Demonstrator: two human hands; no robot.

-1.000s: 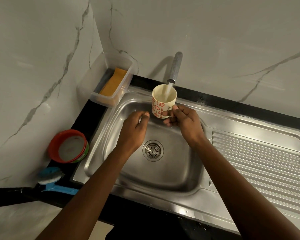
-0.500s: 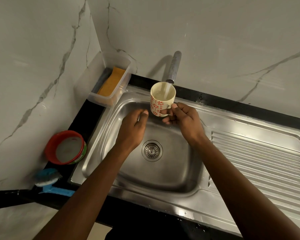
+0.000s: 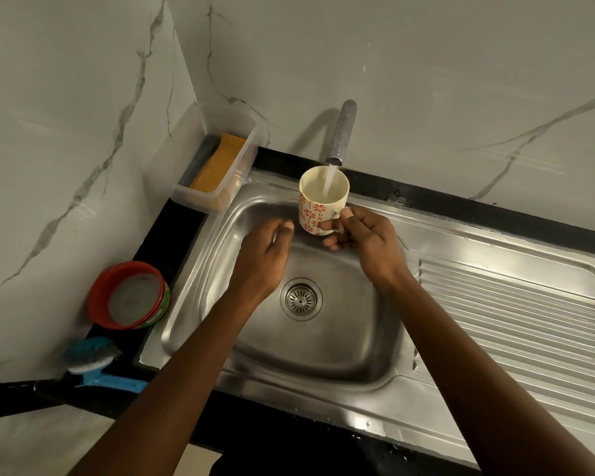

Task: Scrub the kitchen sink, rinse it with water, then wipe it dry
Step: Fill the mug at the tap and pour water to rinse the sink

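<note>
While we are drawing water for the rinse, the steel sink is sitting set into the black counter, its basin lying under both our arms and its ribbed drainboard running off to the right. Our right grip is pinching the handle of the flowered mug and holding it upright over the back of the basin, directly beneath the tap, whose stream is pouring into it. Our left grip is hovering just beside the mug, fingers loosely bent and grasping nothing; whether it is touching the basin wall, we cannot tell. The water is looking close to the rim, so we are judging overflow to be the nearest risk: a brimming mug hanging from a wet thumb-and-finger pinch is likely to tip or slip and knock against the steel. Pouring too fast toward the left is also risking splashes on the clear box and its sponge. The drain is lying open below.
</note>
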